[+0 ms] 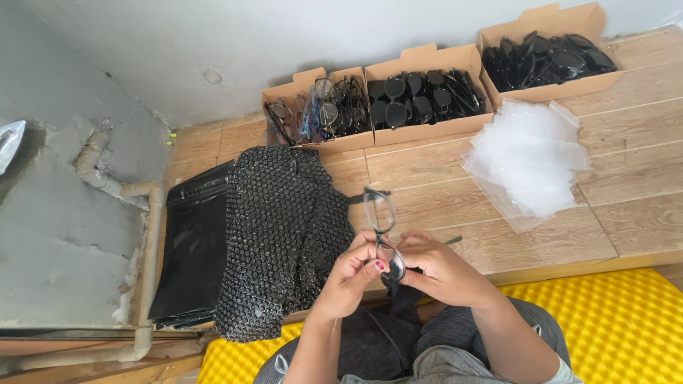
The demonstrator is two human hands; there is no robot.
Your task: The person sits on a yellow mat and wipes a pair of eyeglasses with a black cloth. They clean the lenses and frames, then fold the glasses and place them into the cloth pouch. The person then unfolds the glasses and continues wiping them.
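Observation:
Both of my hands hold one pair of dark-framed glasses (381, 226) above my lap. My left hand (350, 276) pinches the near lens and frame from the left. My right hand (440, 270) grips the same frame from the right, fingers curled around it. The far lens stands up above my fingers, over the wooden floor. A dark cloth piece hangs below my hands. A pile of black bubble wrap (281, 235) lies just left of my left hand.
Three open cardboard boxes (427, 126) of glasses stand along the wall at the back. A stack of clear plastic bags (530, 160) lies right of centre. Black plastic sheets (188, 249) lie at the left beside a pipe. A yellow foam mat (619, 320) is under me.

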